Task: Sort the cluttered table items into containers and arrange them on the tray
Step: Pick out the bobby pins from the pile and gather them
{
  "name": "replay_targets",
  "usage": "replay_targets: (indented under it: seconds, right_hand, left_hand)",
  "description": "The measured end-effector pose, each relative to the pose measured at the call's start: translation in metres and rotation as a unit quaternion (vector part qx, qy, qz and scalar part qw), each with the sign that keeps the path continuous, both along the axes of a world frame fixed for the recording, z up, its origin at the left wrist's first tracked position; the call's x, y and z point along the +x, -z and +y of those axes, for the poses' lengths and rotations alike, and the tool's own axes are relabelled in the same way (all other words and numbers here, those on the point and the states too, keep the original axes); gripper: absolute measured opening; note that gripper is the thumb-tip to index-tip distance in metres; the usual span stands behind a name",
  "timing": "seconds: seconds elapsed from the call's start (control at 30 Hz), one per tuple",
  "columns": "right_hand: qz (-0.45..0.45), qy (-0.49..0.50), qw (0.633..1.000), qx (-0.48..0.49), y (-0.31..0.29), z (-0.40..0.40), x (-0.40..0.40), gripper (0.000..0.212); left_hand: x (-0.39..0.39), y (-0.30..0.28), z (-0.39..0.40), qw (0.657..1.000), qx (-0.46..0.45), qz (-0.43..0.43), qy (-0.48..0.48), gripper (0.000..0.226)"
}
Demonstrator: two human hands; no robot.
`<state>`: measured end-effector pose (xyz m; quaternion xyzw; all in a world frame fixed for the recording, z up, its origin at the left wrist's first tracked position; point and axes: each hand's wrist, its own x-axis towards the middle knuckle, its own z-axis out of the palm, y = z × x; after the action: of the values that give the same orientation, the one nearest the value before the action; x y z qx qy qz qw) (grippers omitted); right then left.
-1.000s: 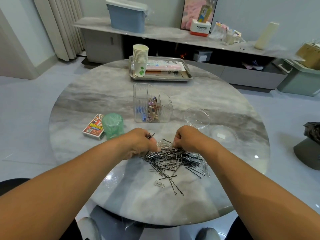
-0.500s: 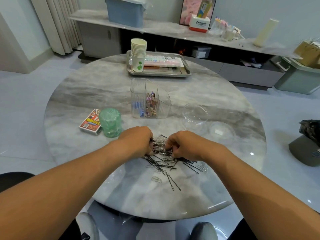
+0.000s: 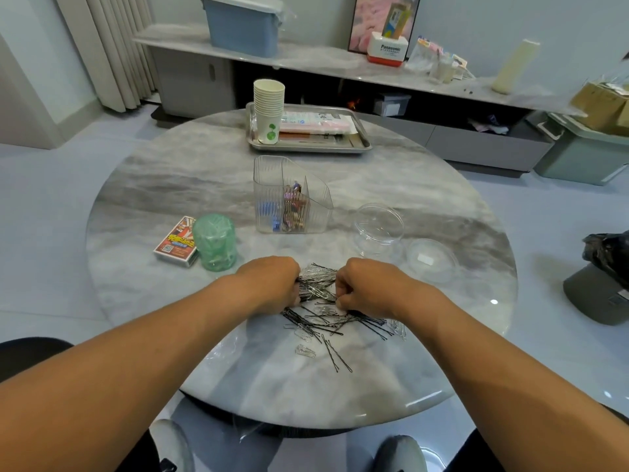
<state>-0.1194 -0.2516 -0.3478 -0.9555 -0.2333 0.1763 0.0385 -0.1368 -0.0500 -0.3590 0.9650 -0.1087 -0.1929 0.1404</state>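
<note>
Head view: the left hand [image 3: 272, 284] and right hand [image 3: 366, 287], fingers curled, each pinch into the mixed pile of hairpins and paper clips [image 3: 326, 311] lying between and just before them on the counter [image 3: 204, 172]. The empty round clear jar [image 3: 378, 226] stands beyond the right hand, nearer that hand; loose pins trail toward the person, long axes mostly crosswise. The tray [image 3: 360, 144] lies well beyond.

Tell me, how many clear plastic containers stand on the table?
2, plus a loose lid. The ribbed organizer stands in the middle, before the tray. The round jar stands to its right, its lid lying beside it. None seems hidden.
</note>
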Motion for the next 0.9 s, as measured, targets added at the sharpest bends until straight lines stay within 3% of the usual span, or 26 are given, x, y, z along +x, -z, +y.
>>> replay_targets:
  seconds: [0.1, 0.3, 0.43, 0.53, 0.6, 0.8, 0.9]
  right_hand:
    - [-0.022, 0.002, 1.0, 0.005, -0.002, -0.002, 0.001, 0.006]
    - [0.053, 0.135, 0.971, 0.188, -0.013, -0.015, 0.01, 0.002]
    - [0.113, 0.246, 0.908, 0.321, -0.016, -0.017, 0.011, 0.017]
    - [0.174, 0.296, 0.866, 0.365, -0.019, -0.019, 0.011, 0.029]
    - [0.207, 0.315, 0.844, 0.382, -0.02, -0.02, 0.011, 0.029]
    - [0.323, 0.345, 0.747, 0.467, -0.025, -0.02, 0.012, 0.017]
    - [0.352, 0.353, 0.711, 0.496, -0.027, -0.02, 0.012, 0.015]
  left_hand:
    - [0.001, -0.007, -0.001, 0.998, -0.05, 0.031, -0.026, 0.023]
    - [0.003, -0.019, -0.001, 0.971, -0.187, 0.109, -0.099, 0.024]
    - [0.003, -0.016, -0.008, 0.899, -0.345, 0.195, -0.185, 0.018]
    - [0.002, -0.017, -0.012, 0.815, -0.454, 0.264, -0.244, 0.008]
    - [0.001, -0.019, -0.012, 0.774, -0.494, 0.292, -0.267, 0.014]
    - [0.001, -0.031, -0.007, 0.696, -0.522, 0.394, -0.296, 0.023]
    - [-0.001, -0.031, -0.008, 0.691, -0.519, 0.409, -0.292, 0.024]
